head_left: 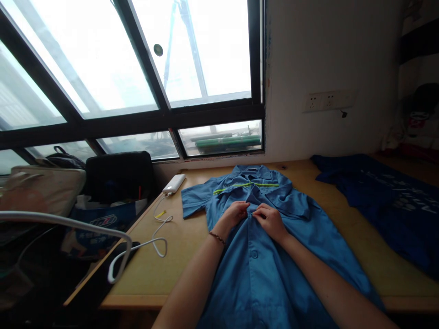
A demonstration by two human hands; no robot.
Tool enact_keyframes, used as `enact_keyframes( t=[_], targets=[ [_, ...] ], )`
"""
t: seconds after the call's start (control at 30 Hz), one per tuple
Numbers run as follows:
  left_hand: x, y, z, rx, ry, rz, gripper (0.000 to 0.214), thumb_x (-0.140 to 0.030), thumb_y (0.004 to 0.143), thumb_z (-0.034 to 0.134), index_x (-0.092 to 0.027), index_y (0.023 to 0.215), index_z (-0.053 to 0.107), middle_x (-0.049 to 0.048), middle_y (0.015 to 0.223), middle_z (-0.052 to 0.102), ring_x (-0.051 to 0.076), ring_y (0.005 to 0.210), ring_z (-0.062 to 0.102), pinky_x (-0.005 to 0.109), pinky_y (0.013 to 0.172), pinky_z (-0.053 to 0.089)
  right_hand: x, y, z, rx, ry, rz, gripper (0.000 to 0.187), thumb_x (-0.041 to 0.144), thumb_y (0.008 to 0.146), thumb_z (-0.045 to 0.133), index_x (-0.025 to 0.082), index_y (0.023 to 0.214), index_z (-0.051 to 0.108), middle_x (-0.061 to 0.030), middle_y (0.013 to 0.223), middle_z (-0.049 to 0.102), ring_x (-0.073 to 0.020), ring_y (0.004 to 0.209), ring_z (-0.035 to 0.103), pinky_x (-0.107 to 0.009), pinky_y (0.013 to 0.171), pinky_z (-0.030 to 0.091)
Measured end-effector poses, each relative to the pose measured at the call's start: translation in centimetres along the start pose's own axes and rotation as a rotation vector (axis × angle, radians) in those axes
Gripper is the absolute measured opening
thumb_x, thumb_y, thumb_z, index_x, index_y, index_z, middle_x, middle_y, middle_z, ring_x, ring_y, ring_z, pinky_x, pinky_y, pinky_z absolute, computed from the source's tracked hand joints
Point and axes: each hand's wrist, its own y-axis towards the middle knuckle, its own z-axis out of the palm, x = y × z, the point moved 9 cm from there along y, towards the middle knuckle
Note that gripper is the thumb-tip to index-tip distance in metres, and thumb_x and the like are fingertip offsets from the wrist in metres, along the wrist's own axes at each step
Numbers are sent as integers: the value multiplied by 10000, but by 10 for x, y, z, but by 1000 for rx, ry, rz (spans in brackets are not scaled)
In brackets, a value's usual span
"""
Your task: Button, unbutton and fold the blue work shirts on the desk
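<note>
A blue short-sleeved work shirt (274, 269) with a yellow-green stripe lies front up on the table, its collar at the far end and its lower part toward me. My left hand (236, 214) pinches the front placket at chest height, a woven bracelet on its wrist. Close beside it, my right hand (270, 220) has its fingertips pinched on the placket's other side. What lies between the fingertips, perhaps a button, is too small to make out. Below the hands a fastened-looking button (254, 254) shows on the placket.
A white power bank (174, 183) with a white cable (161, 240) lies on the wooden table (181, 256) to the left. At right is a dark blue printed garment (387, 196). Bags and a black chair (120, 171) stand beyond the table's left edge. Window and wall sockets (329, 100) are behind.
</note>
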Motion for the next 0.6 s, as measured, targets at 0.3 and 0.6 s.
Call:
enact_keyframes(
  t=[0.3,0.6],
  targets=[
    [2,-8,7,254,-120,-67,310,-427,726,571,-142,689,456,-72,511,338,16,370,205,204,384,129,0,-3,-4,-41,-15,22,102,181,771,527,207,820,613,-20,828,583,-147,741,555,-271,702,449],
    [12,-9,6,286,-39,-132,187,-309,754,526,-154,670,462,-71,447,276,48,404,207,218,412,173,19,-4,15,251,-227,-192,443,76,795,406,313,1153,521,-4,1057,580,-151,894,527,-285,792,438]
  ],
)
